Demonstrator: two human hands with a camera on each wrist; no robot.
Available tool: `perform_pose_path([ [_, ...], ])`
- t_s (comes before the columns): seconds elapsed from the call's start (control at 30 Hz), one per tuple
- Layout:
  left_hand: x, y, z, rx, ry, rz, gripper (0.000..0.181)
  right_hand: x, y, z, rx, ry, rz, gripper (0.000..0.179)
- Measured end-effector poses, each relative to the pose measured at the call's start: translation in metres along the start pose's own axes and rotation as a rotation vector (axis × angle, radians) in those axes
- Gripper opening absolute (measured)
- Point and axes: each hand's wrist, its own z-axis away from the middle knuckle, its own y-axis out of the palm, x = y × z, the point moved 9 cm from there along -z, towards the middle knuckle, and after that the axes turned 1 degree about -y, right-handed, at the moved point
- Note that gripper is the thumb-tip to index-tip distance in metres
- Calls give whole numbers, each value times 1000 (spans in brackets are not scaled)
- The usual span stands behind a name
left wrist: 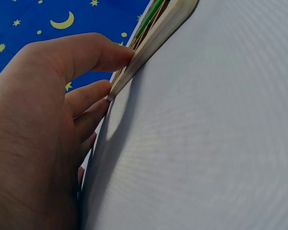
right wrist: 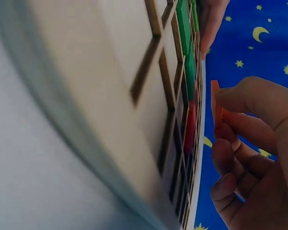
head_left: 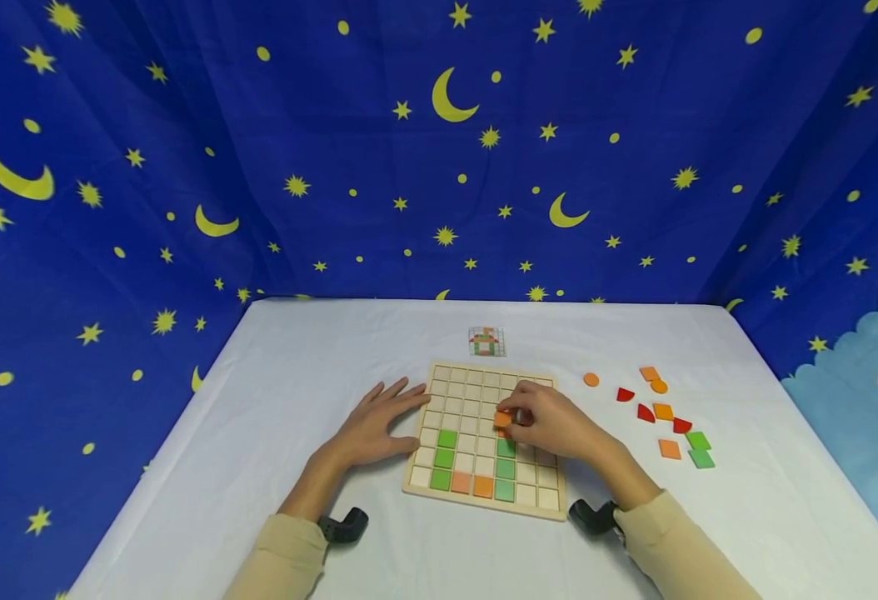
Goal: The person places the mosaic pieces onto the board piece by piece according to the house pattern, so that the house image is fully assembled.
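Observation:
A wooden grid board (head_left: 483,502) lies on the white table. A light green column of square tiles (head_left: 444,458) stands in its left part, a darker green column (head_left: 506,468) further right, with a salmon tile (head_left: 461,482) and an orange tile (head_left: 483,487) between them in the bottom row. My right hand (head_left: 551,419) pinches an orange square tile (right wrist: 216,103) between thumb and fingers, held above the grid over the darker green column. Beside the held tile, a red piece (right wrist: 190,127) sits in the grid. My left hand (head_left: 379,425) is spread, thumb and fingertips at the board's left edge.
Behind the board lies a small pattern card (head_left: 487,341). To the right are loose pieces: an orange circle (head_left: 591,379), red quarter circles (head_left: 645,412), several orange squares (head_left: 669,449) and green squares (head_left: 702,458). A blue star-patterned cloth (head_left: 379,150) hangs around the table.

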Motion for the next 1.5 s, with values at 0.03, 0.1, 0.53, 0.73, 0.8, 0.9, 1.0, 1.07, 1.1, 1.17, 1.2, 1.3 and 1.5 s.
perform_pose_path([
  [0.03, 0, 0, 0, 1, 0, -1, 73, 1, 0, -1, 3, -6, 4, 29],
  [0.1, 0, 0, 0, 3, -1, -2, 73, 3, 1, -4, 10, -19, 10, 28],
  [0.53, -2, -1, -1, 3, 5, 1, 73, 6, 14, -14, 91, -9, 54, 28],
  [0.73, -1, 0, -1, 3, 10, -11, 73, 6, 17, -14, 103, -3, 42, 28],
  [0.8, 0, 0, -1, 5, 8, -14, 73, 6, 18, -15, 107, -6, 40, 28],
  [0.9, 0, 0, -1, 5, 10, -11, 73, 8, 20, -15, 109, -10, 36, 29],
  [1.0, 0, 0, 0, 5, 11, -11, 73, 9, 21, -16, 104, -12, 36, 29],
  [1.07, 0, 0, -1, 4, 8, -10, 73, 9, 21, -15, 98, -19, 45, 28],
  [1.1, 0, 0, -1, 5, 7, -11, 73, 8, 20, -15, 94, -19, 47, 28],
  [1.17, -1, 0, -1, 5, 5, -11, 73, 8, 19, -14, 85, -26, 51, 26],
  [1.2, -1, 0, -1, 5, 4, -11, 73, 7, 18, -13, 80, -26, 50, 25],
  [1.3, -1, 0, -1, 5, 1, -9, 73, 5, 13, -10, 63, -31, 30, 24],
  [1.5, -2, -1, 0, 2, -6, 7, 73, -4, 4, 1, 44, -6, 6, 25],
])
